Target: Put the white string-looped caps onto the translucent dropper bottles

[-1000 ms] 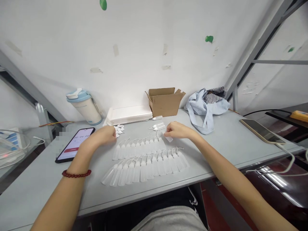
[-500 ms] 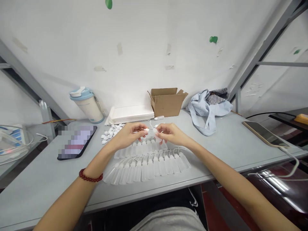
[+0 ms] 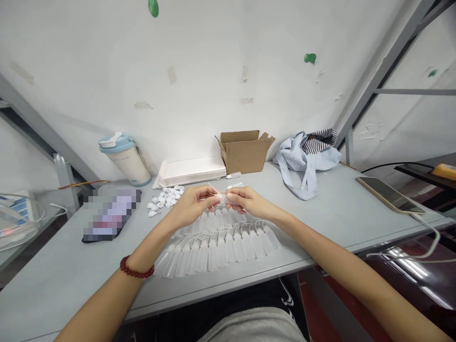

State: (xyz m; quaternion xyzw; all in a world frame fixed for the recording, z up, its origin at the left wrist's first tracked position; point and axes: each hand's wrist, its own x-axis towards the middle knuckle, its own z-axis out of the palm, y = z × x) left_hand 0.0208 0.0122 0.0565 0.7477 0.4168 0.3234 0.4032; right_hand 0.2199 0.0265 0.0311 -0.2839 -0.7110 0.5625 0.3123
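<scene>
Over the rows of bottles, my hands meet fingertip to fingertip. My right hand (image 3: 252, 203) is closed around a small translucent plastic bottle (image 3: 224, 198), held roughly on its side. At the bottle's left end my left hand (image 3: 194, 204) pinches a small white cap, mostly covered by the fingers; whether it is seated on the bottle I cannot tell. Below lies a front row of translucent bottles (image 3: 213, 252) with white tops and thin bent tubes. A second row of bottles (image 3: 218, 219) is partly behind my hands. Loose white caps (image 3: 166, 198) are heaped left of my left hand.
Two loose bottles (image 3: 234, 175) lie by an open cardboard box (image 3: 245, 154). White flat packs (image 3: 192, 170) are stacked along the wall. A tumbler (image 3: 128, 161) and a phone (image 3: 112, 216) are at left; a cloth bag (image 3: 306, 164) and another phone (image 3: 390, 194) at right.
My hands have come together, bringing the cap in my left fingers to the bottle in my right. The view has shifted slightly. More of the cap heap shows.
</scene>
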